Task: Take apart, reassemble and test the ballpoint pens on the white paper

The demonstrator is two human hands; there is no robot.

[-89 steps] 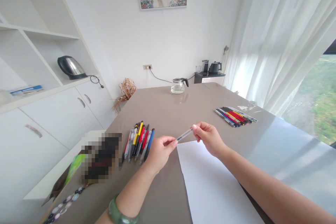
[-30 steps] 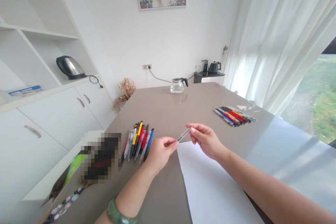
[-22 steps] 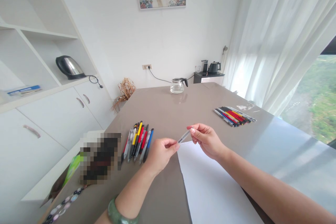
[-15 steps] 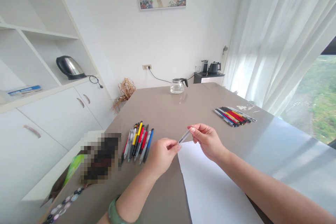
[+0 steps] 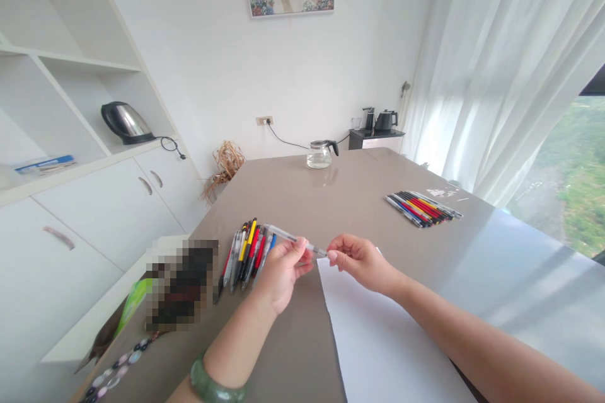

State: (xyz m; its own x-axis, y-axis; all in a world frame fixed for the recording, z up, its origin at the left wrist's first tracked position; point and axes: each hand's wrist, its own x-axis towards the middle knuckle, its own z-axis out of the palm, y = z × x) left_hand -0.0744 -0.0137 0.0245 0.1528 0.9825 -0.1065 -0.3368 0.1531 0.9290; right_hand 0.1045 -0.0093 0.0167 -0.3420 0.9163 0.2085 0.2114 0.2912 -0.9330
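Note:
A clear pen [image 5: 316, 249] is stretched between my two hands above the table. My left hand [image 5: 286, 269] pinches it near the middle between thumb and fingers, and its far end sticks out to the upper left. The fingers of my right hand [image 5: 362, 262] close around the pen's right end, partly hiding it. Just left of my left hand lies a bunch of pens [image 5: 246, 255] in clear, yellow, red, black and blue. Below my right hand is a large sheet of white paper [image 5: 378, 334].
Another row of pens [image 5: 420, 209] lies at the right, near white scraps [image 5: 443, 192]. A glass teapot [image 5: 319, 156] stands at the back of the table [image 5: 283, 195]. At left are a blurred dark object [image 5: 182, 283] and a bead string [image 5: 118, 370].
The pen has swung from pointing up to the right to pointing up to the left. My left grip has turned and opened outward, and my right hand has moved lower and left.

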